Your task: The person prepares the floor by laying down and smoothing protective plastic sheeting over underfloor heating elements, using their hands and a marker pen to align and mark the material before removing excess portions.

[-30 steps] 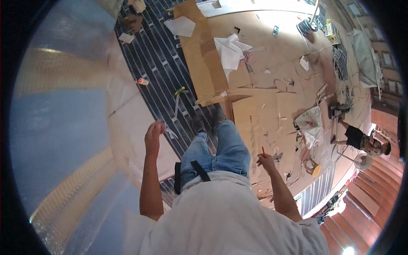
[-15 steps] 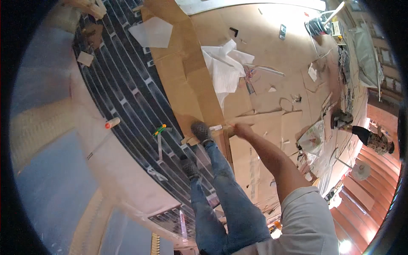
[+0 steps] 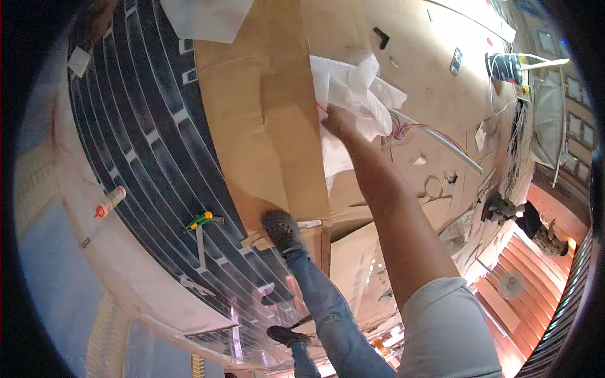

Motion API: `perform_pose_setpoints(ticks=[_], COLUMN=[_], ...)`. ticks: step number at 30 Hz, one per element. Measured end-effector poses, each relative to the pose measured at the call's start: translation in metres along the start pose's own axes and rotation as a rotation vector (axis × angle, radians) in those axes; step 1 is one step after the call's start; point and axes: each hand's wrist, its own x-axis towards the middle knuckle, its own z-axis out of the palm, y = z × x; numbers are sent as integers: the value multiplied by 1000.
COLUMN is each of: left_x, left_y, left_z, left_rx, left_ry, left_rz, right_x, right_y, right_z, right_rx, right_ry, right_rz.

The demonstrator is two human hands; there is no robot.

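By the person's own clock, a black floor surface striped with pale bands [image 3: 159, 183] runs bare at nine; a long tan cardboard sheet [image 3: 249, 126] already lies flat at eleven, no marks that I can make out; a crumpled white sheet [image 3: 360, 85] sits unsmoothed at one; a green-and-yellow cutter [image 3: 200, 220] lies unused at eight; the right hand [image 3: 341, 123], at one, has fingers closed round a thin red stick [image 3: 321, 107] beside the cardboard's edge; the left hand is out of sight

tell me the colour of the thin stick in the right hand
Red. The thin stick in the right hand shows best in the head view.
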Motion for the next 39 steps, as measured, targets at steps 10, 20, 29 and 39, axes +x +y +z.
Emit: perform_pose_setpoints(ticks=[10, 20, 29, 39], left_x=[-82, -237, -188, -180], left_y=[-49, -186, -347, -442], left_z=[14, 33, 103, 100], left_rx=[-22, 69, -231, -789], left_ry=[-38, -138, -12, 38], left_rz=[-94, -35, 63, 256], right_x=[-320, -474, -602, -769], right_y=[23, 51, 48, 88], right_z=[-31, -247, -335, -379], right_rx=[228, 586, 625, 751], right_ry=[-201, 342, 400, 817], right_rz=[218, 264, 349, 265])
